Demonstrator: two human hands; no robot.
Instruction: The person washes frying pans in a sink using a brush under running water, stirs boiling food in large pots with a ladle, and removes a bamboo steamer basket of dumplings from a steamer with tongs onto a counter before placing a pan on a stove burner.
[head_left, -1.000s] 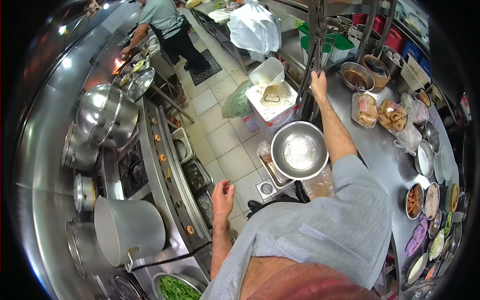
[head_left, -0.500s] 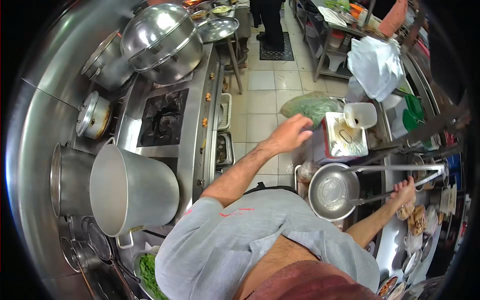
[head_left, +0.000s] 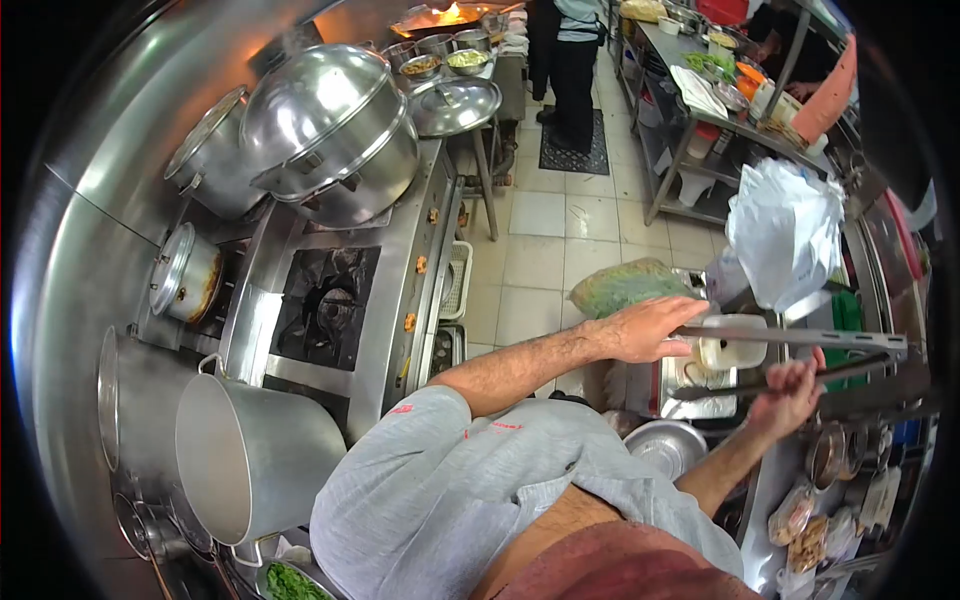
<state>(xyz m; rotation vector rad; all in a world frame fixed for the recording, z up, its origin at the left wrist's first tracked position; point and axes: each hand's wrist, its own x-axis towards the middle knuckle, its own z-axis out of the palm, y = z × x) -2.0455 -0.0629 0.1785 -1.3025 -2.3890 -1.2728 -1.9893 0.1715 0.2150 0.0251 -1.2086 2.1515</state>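
A kitchen worker in a grey short-sleeved shirt holds a long, tong-like metal tool [head_left: 800,336] across the front of the body, seen from the head camera. The tool lies sideways at the right of the view, its two bars joined at the far right and spread apart toward the left. The right hand [head_left: 786,398] has its fingers curled around the lower bar, gripping it. The left hand [head_left: 652,330] is partly open at the free tip of the upper bar, fingers above and thumb below; whether it is closed tightly on the metal cannot be told.

Beneath the tool sit a foil-topped container [head_left: 683,392] and a translucent plastic tub [head_left: 752,347], both partly hidden by the bars. A round metal bowl [head_left: 668,452] stands near the right forearm, close to the shirt. Beyond the left hand, a green-filled plastic bag [head_left: 625,285] rests on the tiled floor [head_left: 535,260], with white plastic bags [head_left: 783,235] hanging to its right.

On the left, a tall metal pot [head_left: 285,455] stands near a gas burner [head_left: 325,308] and a large domed steamer [head_left: 320,110]. At the top, flames [head_left: 452,14] rise from a wok, and another person [head_left: 573,85] in dark trousers stands on a black mat [head_left: 590,153]. Packaged food [head_left: 792,513] lies on the metal surface [head_left: 758,535] at lower right.
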